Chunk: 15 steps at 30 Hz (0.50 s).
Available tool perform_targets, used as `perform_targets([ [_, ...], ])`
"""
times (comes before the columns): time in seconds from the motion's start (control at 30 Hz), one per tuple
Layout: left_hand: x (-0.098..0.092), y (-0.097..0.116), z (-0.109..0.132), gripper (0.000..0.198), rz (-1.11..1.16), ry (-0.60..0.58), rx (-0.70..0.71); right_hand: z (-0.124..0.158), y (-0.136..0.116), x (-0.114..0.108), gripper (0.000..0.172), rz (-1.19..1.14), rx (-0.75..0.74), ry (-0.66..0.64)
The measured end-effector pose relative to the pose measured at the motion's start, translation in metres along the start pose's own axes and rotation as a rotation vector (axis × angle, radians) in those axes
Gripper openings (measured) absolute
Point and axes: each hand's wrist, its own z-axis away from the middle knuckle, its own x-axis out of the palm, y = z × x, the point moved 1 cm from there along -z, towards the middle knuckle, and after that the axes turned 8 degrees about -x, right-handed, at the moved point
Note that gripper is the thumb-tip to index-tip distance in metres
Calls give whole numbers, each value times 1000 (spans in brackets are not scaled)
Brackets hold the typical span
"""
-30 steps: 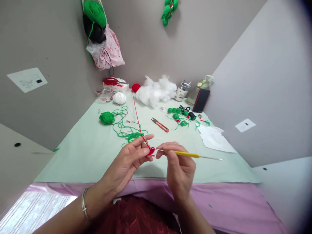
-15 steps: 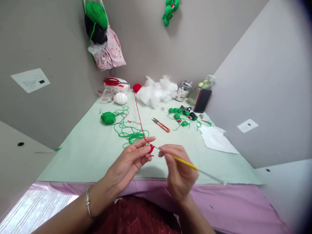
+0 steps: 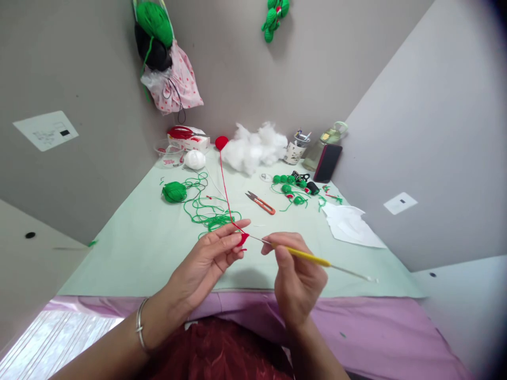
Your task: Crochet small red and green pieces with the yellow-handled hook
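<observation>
Between thumb and fingers my left hand [image 3: 209, 250] pinches a small red crochet piece [image 3: 243, 239]. A red yarn strand [image 3: 224, 184] runs over my left index finger, back to the red yarn ball [image 3: 222, 142] at the rear of the table. My right hand [image 3: 299, 279] is closed around a crochet hook [image 3: 307, 255] with a yellow grip, held like a pencil. The hook's thin metal tip reaches left to the edge of the red piece. A short red yarn tail sticks out below my left fingers.
Loose green yarn [image 3: 217, 221] and a green ball [image 3: 174, 192] lie left of centre. Orange thread snips [image 3: 260, 202] rest beyond my hands. White stuffing [image 3: 255, 148], a pen cup [image 3: 297, 149], a bottle [image 3: 322, 145] and a phone [image 3: 328, 163] stand behind. Green crocheted balls [image 3: 287, 188] and white paper [image 3: 352, 224] lie right.
My right hand has moved slightly right, drawing the hook's shaft back from the red piece. The hook now lies flatter. My left hand keeps its hold, and the view has shifted slightly.
</observation>
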Motion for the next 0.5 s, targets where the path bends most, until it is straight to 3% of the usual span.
perform_targets([
  [0.1, 3, 1, 2, 35, -94, 46, 137, -7, -2, 2, 20, -141, 144, 13],
  [0.23, 6, -5, 5, 45, -172, 73, 242, -1, 0, 11, 23, -46, 63, -88],
  [0.4, 5, -7, 4, 53, -82, 10, 109, 13, 5, 14, 41, 239, -257, -81],
  [0.5, 5, -3, 4, 48, -19, -33, 32, 9, 4, 11, 37, 76, -139, -29],
])
